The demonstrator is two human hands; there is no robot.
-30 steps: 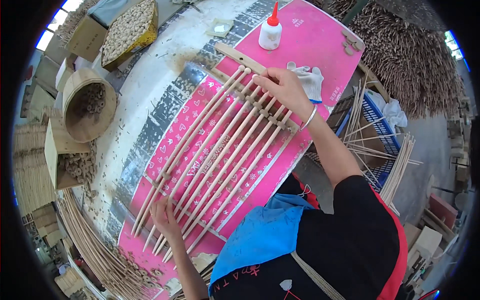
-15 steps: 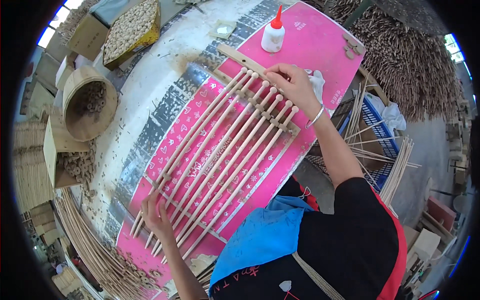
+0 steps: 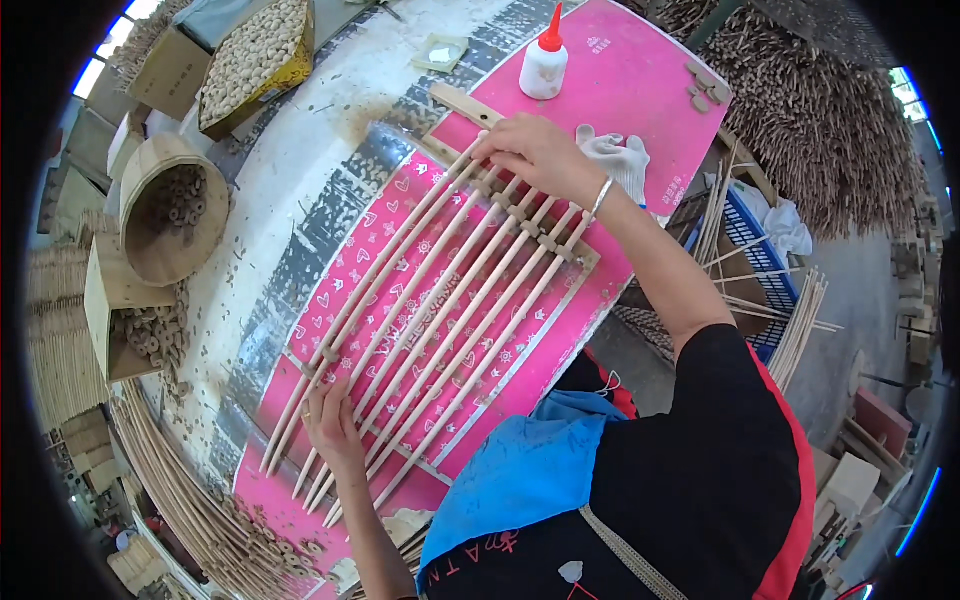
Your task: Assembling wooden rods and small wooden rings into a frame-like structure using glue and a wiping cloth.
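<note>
Several slim wooden sticks [image 3: 440,330] lie side by side, slanting across a pink patterned board [image 3: 330,300], with small wooden blocks [image 3: 532,228] between them near the upper ends. My right hand [image 3: 545,158] reaches over those upper ends, fingers bent and closed on the top of a stick at the left of the row. It hides most of the round knobs there. Lower down, my left hand [image 3: 332,425] lies over the sticks with its fingers curled round one of them near the lower ends.
A white glue bottle [image 3: 543,70] with a red cap stands beyond my right hand, near a white glove [image 3: 618,160]. At left are a box of wooden balls [image 3: 255,65], a wooden tub [image 3: 150,235] and loose wooden rings [image 3: 150,335]. A blue basket [image 3: 750,230] holds sticks at right.
My right hand has moved left, from beside the knobs to over them, uncovering the glove. My left hand has shifted a little to the right along the lower ends.
</note>
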